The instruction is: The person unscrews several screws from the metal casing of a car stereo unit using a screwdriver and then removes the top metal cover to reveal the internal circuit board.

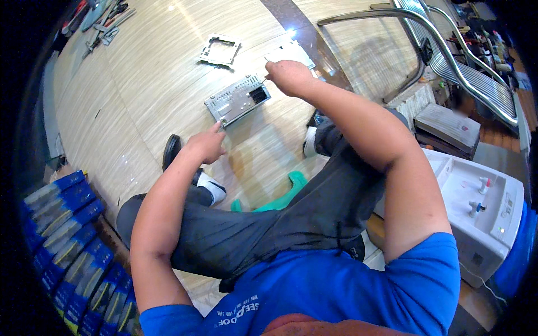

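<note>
One silver rectangular metal box with a slotted face and a black patch at its right end (235, 102), upper centre of the frame, lying on a pale, streaked tile floor (140, 84). Left hand (206, 147): loosely open, index finger extended to the box's lower-left corner. Right hand (288, 77): fingers curled closed at its upper-right corner; anything held is too small to tell. Above the box: one pale, open rectangular frame (217, 61); to its right, one flat white panel (294, 54), partly behind the right hand. Upper left: assorted metal hand tools (103, 29). Centre, below: one curved green plastic piece (284, 197).
</note>
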A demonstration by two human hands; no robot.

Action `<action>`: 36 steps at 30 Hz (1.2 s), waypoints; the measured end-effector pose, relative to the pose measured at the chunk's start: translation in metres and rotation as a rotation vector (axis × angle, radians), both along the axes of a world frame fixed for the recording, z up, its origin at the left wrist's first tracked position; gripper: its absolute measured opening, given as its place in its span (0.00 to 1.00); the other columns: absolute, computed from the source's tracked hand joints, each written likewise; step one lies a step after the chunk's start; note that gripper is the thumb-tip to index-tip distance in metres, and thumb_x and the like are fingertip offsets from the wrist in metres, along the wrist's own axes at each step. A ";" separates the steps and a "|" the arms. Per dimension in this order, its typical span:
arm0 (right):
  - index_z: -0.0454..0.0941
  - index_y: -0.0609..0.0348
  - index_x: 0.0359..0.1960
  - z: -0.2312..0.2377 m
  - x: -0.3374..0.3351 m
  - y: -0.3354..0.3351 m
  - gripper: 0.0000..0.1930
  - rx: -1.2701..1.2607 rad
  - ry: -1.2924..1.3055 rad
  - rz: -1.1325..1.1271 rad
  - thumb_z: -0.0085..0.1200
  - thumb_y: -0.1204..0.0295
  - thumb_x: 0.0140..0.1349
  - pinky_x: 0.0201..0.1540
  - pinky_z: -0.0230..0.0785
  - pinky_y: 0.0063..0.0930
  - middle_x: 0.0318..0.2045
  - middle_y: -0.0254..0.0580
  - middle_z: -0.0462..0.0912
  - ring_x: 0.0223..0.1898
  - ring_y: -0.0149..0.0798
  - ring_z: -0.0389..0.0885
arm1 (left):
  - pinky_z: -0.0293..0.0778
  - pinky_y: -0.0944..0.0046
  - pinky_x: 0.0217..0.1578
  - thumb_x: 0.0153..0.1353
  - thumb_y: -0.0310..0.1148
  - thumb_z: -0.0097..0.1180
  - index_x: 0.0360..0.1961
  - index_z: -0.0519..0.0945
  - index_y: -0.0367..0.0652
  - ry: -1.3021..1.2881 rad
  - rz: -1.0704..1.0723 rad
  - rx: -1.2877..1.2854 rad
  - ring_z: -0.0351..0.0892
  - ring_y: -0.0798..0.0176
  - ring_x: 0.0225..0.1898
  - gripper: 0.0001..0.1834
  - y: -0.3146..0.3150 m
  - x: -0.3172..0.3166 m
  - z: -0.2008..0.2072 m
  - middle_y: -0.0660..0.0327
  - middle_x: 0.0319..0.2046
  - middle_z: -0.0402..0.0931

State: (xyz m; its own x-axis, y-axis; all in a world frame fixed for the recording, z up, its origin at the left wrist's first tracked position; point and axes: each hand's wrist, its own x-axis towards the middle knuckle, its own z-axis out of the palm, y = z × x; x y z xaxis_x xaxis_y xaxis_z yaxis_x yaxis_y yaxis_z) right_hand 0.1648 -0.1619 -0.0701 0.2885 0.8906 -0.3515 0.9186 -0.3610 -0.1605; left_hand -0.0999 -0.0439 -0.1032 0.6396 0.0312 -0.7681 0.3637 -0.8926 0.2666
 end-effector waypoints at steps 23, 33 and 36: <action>0.78 0.60 0.40 0.012 -0.008 0.008 0.12 0.074 0.009 0.053 0.48 0.64 0.68 0.43 0.74 0.50 0.34 0.55 0.84 0.40 0.57 0.83 | 0.73 0.47 0.58 0.64 0.44 0.59 0.66 0.68 0.49 0.014 -0.011 0.035 0.71 0.43 0.62 0.31 -0.007 -0.002 -0.002 0.49 0.75 0.44; 0.83 0.60 0.36 0.003 0.002 0.011 0.10 0.153 -0.010 0.143 0.48 0.75 0.58 0.47 0.76 0.46 0.38 0.53 0.85 0.44 0.52 0.84 | 0.71 0.48 0.60 0.65 0.44 0.57 0.68 0.66 0.50 0.046 -0.010 0.016 0.70 0.44 0.63 0.32 -0.005 0.003 -0.001 0.50 0.75 0.43; 0.81 0.63 0.39 0.004 0.005 0.011 0.10 -0.033 -0.026 0.121 0.52 0.71 0.62 0.48 0.74 0.47 0.38 0.54 0.84 0.45 0.55 0.82 | 0.71 0.48 0.60 0.65 0.44 0.57 0.68 0.66 0.51 0.057 -0.017 0.026 0.70 0.44 0.63 0.32 -0.007 0.006 0.001 0.51 0.75 0.43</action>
State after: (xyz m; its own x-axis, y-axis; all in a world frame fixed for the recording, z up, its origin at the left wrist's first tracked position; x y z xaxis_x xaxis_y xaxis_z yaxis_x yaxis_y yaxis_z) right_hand 0.1699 -0.1511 -0.0657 0.1889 0.9074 -0.3754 0.9595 -0.2520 -0.1262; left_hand -0.0940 -0.0511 -0.1020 0.5957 0.0414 -0.8021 0.3622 -0.9052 0.2223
